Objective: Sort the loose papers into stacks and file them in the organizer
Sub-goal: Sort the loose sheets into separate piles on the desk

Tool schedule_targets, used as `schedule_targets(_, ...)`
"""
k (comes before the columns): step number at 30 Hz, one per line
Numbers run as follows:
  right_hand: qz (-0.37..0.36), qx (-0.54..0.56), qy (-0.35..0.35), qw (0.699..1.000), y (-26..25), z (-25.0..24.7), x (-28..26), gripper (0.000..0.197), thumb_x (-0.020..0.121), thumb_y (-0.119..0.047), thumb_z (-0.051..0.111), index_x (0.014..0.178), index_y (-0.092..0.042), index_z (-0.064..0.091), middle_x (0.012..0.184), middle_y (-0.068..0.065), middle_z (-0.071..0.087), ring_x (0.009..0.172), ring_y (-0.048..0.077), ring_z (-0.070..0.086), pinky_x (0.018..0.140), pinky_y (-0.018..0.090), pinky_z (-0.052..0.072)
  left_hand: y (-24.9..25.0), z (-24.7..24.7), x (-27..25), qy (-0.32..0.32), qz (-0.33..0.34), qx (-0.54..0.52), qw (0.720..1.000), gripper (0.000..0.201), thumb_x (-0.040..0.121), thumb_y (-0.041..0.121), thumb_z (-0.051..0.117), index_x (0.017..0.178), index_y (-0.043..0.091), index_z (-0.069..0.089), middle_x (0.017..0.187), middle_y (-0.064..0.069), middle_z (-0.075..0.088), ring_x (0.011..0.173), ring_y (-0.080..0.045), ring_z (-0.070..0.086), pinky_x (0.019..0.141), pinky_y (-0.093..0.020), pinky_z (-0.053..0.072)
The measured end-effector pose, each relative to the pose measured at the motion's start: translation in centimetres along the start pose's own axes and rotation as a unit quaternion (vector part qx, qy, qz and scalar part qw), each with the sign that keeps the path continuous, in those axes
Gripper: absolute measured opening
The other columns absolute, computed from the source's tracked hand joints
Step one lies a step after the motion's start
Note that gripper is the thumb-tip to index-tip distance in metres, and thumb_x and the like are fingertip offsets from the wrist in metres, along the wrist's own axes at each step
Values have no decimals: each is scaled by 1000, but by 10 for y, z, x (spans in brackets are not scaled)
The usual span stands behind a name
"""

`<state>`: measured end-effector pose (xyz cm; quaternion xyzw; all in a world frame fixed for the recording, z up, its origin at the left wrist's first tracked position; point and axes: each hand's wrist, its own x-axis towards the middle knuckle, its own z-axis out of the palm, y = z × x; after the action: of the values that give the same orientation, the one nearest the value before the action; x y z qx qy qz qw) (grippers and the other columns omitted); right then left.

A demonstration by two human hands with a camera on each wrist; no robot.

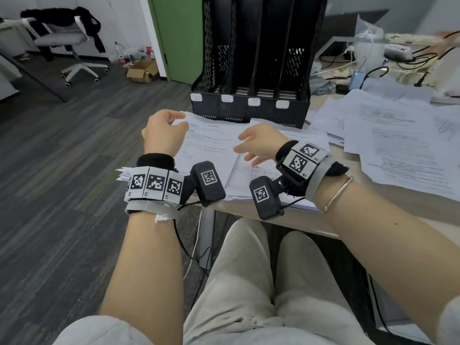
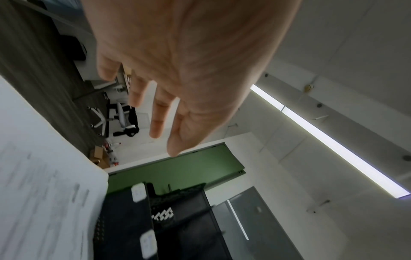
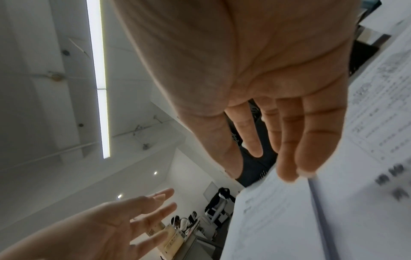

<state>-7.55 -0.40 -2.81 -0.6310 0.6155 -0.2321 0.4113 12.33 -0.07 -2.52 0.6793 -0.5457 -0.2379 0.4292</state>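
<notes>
Black mesh four-slot file organizer [image 1: 251, 70] holds nothing visible; printed white paper stacks [image 1: 211, 150] unfiled; loose printed sheets [image 1: 398, 135] unsorted; left hand [image 1: 163, 133], right hand [image 1: 258, 143] both spread, empty.

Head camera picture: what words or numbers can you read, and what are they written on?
"R1": on the right wrist band, under a black-and-white square code.
"L2": on the left wrist band, under its middle code; the small labels beside it are too small to read.
Papers: printed lines, too blurred to read.
White tags on the organizer: no writing can be made out.
</notes>
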Motion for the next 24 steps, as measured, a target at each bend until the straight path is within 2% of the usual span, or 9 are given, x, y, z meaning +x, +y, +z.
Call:
schedule_targets(3,-18,-24,29,999,3,-27,-12,42,86,-24,66,125,-11,55,118,3,58,83,15,65,65,24,55,19,20,-9,-21,41,-11,999,24,84,23,56,106,23,64,120,2,61,122,-19,49,107,-40,37)
schedule_targets(6,-16,-32,55,998,11,-62,-29,35,87,-27,65,120,-17,60,112,-3,62,83,9,63,65,22,52,39,46,-21,-51,64,-23,996,30,87,19,56,116,15,61,121,1,60,117,-13,51,95,-24,38)
schedule_targets(9,0,-25,101,995,28,-95,-45,31,87,-26,65,116,-19,62,109,-1,65,89,11,63,69,23,51,63,76,-36,-102,77,-41,991,30,89,18,56,119,14,58,123,2,57,114,-8,51,88,-19,34)
schedule_targets(13,24,-30,158,987,57,-127,-62,32,86,-22,66,117,-15,64,112,2,60,93,15,57,66,22,45,90,117,-55,-190,81,-46,977,32,90,20,56,121,15,55,121,1,57,110,-11,54,89,-24,41)
schedule_targets(15,33,-45,180,982,72,-141,-69,35,85,-22,67,119,-14,64,119,4,59,102,16,56,76,23,42,103,136,-66,-242,69,-45,967,32,90,22,56,122,15,53,117,0,58,106,-15,57,88,-28,47)
schedule_targets(17,46,-66,195,978,88,-154,-77,36,85,-21,68,120,-14,64,125,6,58,114,17,53,85,23,37,115,154,-75,-292,52,-38,954,34,90,23,55,123,13,52,115,-2,59,101,-17,61,81,-28,49)
schedule_targets(20,64,-77,215,971,113,-171,-90,34,85,-18,68,118,-13,64,130,5,55,123,17,48,87,19,32,131,179,-91,-360,5,-22,933,33,92,25,55,122,13,51,111,-3,59,93,-20,66,73,-28,53)
schedule_targets(22,77,-79,231,967,130,-179,-97,34,84,-17,68,117,-14,63,134,2,53,124,16,46,87,19,31,140,195,-102,-395,-15,-24,918,28,92,24,56,117,13,52,108,-3,57,90,-22,65,72,-31,55)
schedule_targets(24,101,-83,246,960,149,-187,-104,36,82,-19,70,117,-21,62,139,0,48,127,19,45,93,23,34,147,211,-112,-416,-18,-11,909,25,92,25,56,114,13,51,107,-3,55,92,-23,64,75,-34,56)
